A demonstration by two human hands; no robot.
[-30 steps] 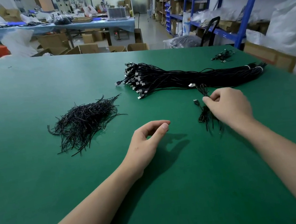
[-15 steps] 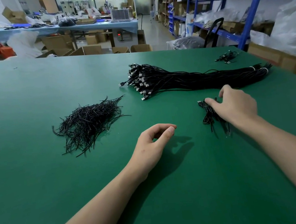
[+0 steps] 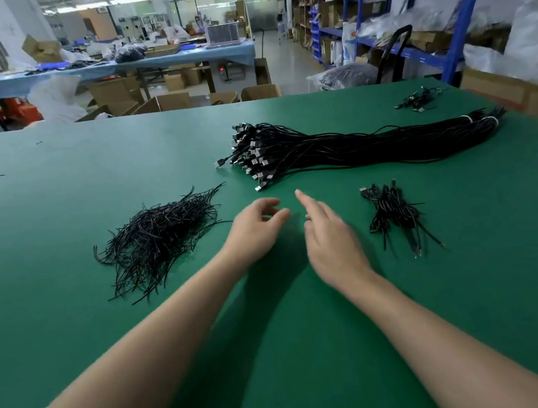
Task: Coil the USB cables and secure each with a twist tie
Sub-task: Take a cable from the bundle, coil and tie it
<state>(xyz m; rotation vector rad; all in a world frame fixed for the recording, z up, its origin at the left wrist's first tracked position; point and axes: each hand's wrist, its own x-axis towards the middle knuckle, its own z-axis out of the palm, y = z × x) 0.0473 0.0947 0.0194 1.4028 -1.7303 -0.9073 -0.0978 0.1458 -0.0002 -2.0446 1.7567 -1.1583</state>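
Green mat (image 3: 56, 211); near side of cable bundle (image 3: 373, 147): left hand (image 3: 255, 229), fingers loosely curled, empty; right hand (image 3: 330, 242), forefinger outstretched, others relaxed, empty

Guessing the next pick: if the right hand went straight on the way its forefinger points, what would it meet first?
Probably the plug ends of the USB cable bundle, just beyond the right hand; only bare green table lies between. Hand height is unclear.
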